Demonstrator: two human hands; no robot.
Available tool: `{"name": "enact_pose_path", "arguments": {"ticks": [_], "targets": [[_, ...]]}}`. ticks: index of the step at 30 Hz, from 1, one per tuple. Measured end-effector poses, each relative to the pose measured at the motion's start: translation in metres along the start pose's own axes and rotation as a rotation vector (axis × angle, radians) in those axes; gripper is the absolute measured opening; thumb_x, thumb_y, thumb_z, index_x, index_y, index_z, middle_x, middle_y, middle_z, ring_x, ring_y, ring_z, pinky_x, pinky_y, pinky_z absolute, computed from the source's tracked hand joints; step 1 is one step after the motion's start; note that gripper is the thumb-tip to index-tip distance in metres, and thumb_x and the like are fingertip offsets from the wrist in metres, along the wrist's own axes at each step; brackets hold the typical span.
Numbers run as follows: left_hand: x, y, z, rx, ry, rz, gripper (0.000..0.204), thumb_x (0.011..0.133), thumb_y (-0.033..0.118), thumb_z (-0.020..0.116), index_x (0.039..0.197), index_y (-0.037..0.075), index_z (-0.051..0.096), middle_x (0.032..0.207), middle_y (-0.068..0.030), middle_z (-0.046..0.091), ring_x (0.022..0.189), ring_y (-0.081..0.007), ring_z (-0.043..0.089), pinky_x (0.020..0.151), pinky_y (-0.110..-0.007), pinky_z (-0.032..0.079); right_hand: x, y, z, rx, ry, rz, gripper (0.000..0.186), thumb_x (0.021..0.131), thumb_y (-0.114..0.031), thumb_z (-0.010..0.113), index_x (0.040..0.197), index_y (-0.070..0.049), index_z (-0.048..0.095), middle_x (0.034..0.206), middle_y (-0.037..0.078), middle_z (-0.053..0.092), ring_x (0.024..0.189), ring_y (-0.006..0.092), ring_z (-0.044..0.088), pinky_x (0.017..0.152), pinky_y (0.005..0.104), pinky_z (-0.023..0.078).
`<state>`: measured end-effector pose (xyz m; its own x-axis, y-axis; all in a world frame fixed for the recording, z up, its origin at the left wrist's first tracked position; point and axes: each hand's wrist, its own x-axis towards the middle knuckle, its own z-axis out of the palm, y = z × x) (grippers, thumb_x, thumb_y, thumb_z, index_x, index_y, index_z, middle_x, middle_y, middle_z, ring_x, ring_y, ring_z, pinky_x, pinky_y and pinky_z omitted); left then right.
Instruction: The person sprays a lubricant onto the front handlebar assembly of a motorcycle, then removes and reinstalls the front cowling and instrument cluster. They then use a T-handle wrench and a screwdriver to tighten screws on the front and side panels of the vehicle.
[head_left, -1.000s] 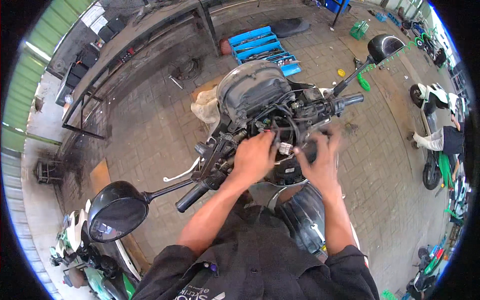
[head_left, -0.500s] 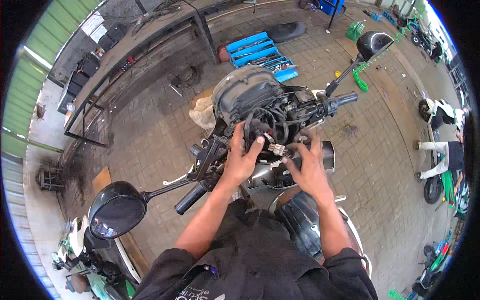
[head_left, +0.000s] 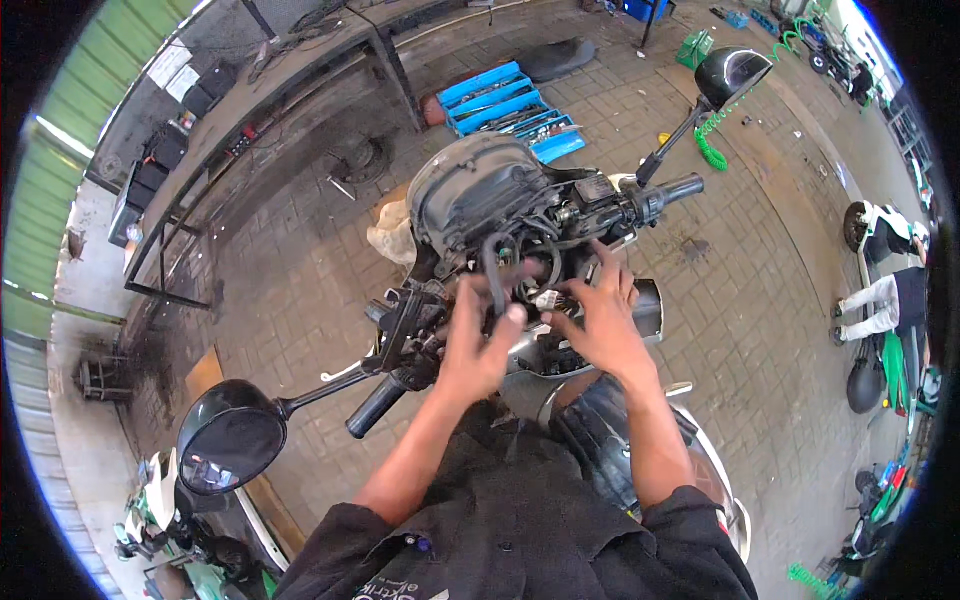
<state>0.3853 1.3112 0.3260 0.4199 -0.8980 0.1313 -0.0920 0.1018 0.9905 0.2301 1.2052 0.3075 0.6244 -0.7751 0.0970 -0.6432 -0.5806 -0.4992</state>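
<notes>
Both my hands are in the opened front of a scooter, among black cables and wires behind the handlebar. My left hand [head_left: 478, 345] is at the left of the wiring, thumb and fingers apart beside a thick black cable [head_left: 493, 262]; its fingertips are smeared by motion. With thumb and forefinger, my right hand [head_left: 608, 325] pinches a white multi-pin wiring connector [head_left: 546, 300], though its other fingers are spread. Just beyond sits the dark rounded headlight housing [head_left: 475, 185], tipped forward. Deeper wires are hidden behind my fingers.
The left mirror [head_left: 232, 437] and right mirror [head_left: 730, 78] stick out on stalks. A blue toolbox [head_left: 510, 100] with tools lies open on the paved floor. A metal-framed bench [head_left: 300, 85] stands at left. At right, another person [head_left: 880, 300] is beside a scooter.
The view has shifted slightly, so the scooter sits a little further left. My left fingers have moved among the cables. The white connector stays at my right fingertips.
</notes>
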Motion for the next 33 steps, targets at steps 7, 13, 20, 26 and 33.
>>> {"name": "enact_pose_path", "arguments": {"ticks": [7,13,20,26,33], "targets": [[-0.065,-0.001,0.003,0.727,-0.626,0.293,0.034,0.079,0.024,0.074,0.100,0.003,0.059,0.111,-0.0134,0.059,0.106,-0.0352,0.055,0.093,-0.046,0.045,0.003,-0.003,0.019,0.003,0.101,0.041,0.044,0.076,-0.027,0.074,0.114,-0.005,0.063,0.146,0.022,0.030,0.129,0.0468,0.030,0.105,0.0583,0.024],[-0.076,-0.002,-0.017,0.775,-0.346,0.292,0.035,0.079,0.019,0.073,0.105,0.001,0.058,0.120,-0.0174,0.055,0.117,-0.0383,0.051,0.099,-0.047,0.043,0.000,-0.014,0.001,0.149,0.111,0.056,0.061,0.075,-0.015,0.071,0.131,-0.007,0.048,0.144,0.020,0.033,0.129,0.0441,0.032,0.106,0.0568,0.025],[-0.059,0.005,-0.019,0.652,0.029,0.416,0.047,0.071,0.004,0.074,0.114,0.007,0.054,0.123,-0.0164,0.055,0.115,-0.0349,0.054,0.095,-0.047,0.045,0.047,-0.025,-0.066,0.094,0.525,-0.224,0.044,0.079,-0.006,0.066,0.121,-0.008,0.058,0.129,0.018,0.051,0.121,0.0368,0.046,0.103,0.0448,0.037],[-0.055,0.013,0.022,0.619,-0.589,0.754,0.035,0.079,0.013,0.065,0.113,0.008,0.058,0.127,-0.0136,0.054,0.120,-0.0320,0.052,0.099,-0.047,0.044,0.114,-0.005,-0.035,-0.226,0.286,-0.444,0.036,0.078,-0.012,0.069,0.113,-0.017,0.064,0.124,0.014,0.055,0.116,0.0331,0.050,0.099,0.0482,0.039],[-0.011,-0.026,0.037,0.902,-0.417,0.637,0.043,0.076,0.021,0.070,0.115,0.007,0.059,0.128,-0.0166,0.053,0.125,-0.0337,0.047,0.104,-0.048,0.040,0.124,-0.002,-0.041,-0.479,0.247,-0.633,0.023,0.079,-0.018,0.067,0.101,-0.013,0.062,0.117,0.012,0.058,0.111,0.0299,0.055,0.101,0.0516,0.037]]}}
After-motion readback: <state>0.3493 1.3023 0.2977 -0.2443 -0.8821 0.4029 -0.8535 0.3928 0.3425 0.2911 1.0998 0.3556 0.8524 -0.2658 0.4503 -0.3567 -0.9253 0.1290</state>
